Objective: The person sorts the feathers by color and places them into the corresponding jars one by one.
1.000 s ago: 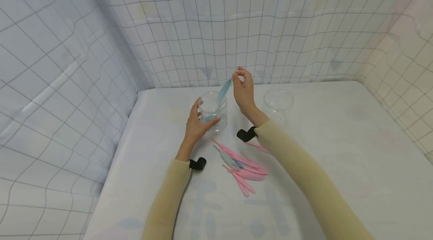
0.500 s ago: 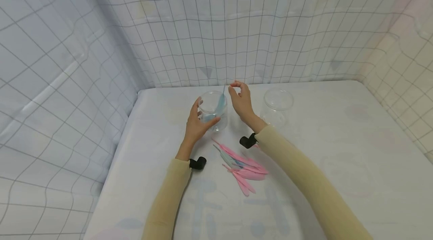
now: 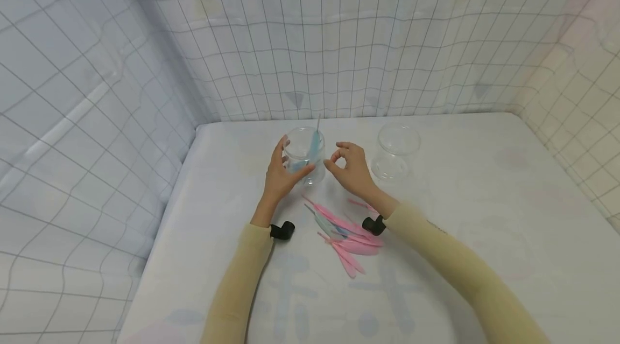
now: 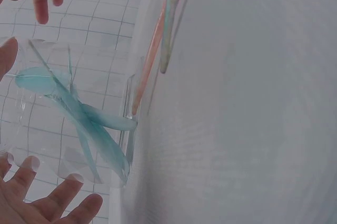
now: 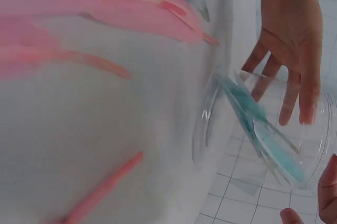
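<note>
My left hand (image 3: 281, 180) holds a clear plastic jar (image 3: 319, 174) upright on the table, its thumb on the near side and fingers round the far left. Several light-blue feathers (image 3: 314, 146) lie at angles inside; one quill pokes above the rim. In the left wrist view, the feathers (image 4: 87, 116) cross one another behind the clear wall. My right hand (image 3: 352, 172) hovers just right of the jar with nothing in its bent, loose fingers. Nearer me lies a pile of pink feathers (image 3: 357, 247), with a pale green feather (image 3: 323, 225) and blue ones among them.
A second clear jar (image 3: 398, 142) stands to the right, behind my right wrist. One more pink feather (image 3: 360, 204) lies partly under that arm. White cloth (image 3: 484, 225) covers the table, and a gridded curtain (image 3: 339, 53) hangs behind it.
The light-blue feather my right hand pinched by its tip is let go and now stands in the left jar. My right hand has come down toward me. The left hand keeps its place.
</note>
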`<state>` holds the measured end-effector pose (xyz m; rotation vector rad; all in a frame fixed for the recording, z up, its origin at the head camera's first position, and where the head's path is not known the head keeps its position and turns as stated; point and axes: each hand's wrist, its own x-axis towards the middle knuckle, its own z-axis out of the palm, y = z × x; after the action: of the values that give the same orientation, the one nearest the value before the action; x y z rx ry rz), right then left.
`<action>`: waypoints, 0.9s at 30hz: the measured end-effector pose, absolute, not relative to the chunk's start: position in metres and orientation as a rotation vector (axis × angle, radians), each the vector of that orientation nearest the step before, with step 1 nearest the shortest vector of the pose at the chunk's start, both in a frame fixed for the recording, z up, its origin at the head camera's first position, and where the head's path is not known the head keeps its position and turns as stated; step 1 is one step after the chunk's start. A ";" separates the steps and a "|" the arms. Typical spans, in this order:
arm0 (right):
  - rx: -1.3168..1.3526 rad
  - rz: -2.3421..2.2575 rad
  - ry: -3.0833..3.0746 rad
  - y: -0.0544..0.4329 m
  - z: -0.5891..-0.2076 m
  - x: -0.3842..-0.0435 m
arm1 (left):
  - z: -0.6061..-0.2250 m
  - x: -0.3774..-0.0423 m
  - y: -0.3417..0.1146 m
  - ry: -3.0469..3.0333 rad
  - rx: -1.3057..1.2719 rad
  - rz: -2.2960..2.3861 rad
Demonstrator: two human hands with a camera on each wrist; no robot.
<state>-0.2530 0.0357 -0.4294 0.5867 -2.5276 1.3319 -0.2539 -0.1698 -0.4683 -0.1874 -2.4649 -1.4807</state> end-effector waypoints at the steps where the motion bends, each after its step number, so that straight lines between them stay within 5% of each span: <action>1: 0.594 1.273 -2.578 0.036 -0.432 -0.248 | -0.468 -0.254 -0.170 -2.465 -0.191 -1.476; 11: 0.815 0.673 -2.945 0.024 -0.449 -0.212 | -0.469 -0.256 -0.171 -2.474 -0.186 -1.473; 27: 0.917 0.499 -2.963 0.013 -0.461 -0.201 | -0.470 -0.256 -0.171 -2.465 -0.197 -1.457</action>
<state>-0.2015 0.0131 -0.4614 0.9172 -2.9634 0.4995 -0.2559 -0.1709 -0.4703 -0.1966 -2.4654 -1.4572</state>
